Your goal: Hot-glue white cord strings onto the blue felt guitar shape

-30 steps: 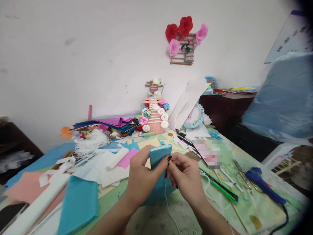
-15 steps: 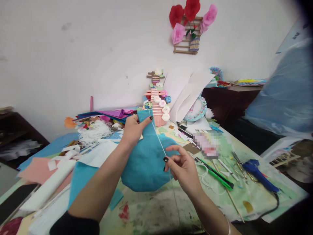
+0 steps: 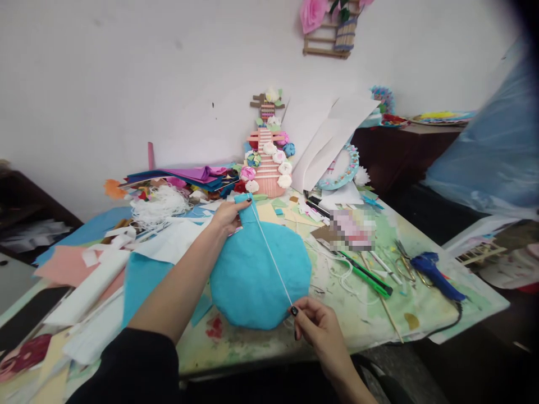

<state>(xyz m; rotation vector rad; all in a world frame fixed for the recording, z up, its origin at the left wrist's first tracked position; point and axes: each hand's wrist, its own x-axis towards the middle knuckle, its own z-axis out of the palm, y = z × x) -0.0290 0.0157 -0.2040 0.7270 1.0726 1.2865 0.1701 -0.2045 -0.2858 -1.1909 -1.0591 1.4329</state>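
A blue, paper- or cloth-covered shape (image 3: 248,275) with a rounded body and a short neck hangs over the table. Its neck is in the grip of my left hand (image 3: 229,216), the thumb pressed on the front near the top. From that thumb a thin white string (image 3: 272,253) runs taut and slanting down across the blue face. Its lower part is pinched between thumb and fingers of my right hand (image 3: 315,322), at the lower right edge of the shape.
Behind stands a flower-decorated pink stringed-instrument model (image 3: 269,174). A heap of white string (image 3: 160,207) and folded coloured paper (image 3: 181,177) lie left. On the right are a green utility knife (image 3: 366,275), scissors (image 3: 405,262) and a blue glue gun (image 3: 435,275) with its cord.
My right hand has moved down, drawing the string out straight across the blue shape. The shape now faces me more fully, and the view has tilted downward.
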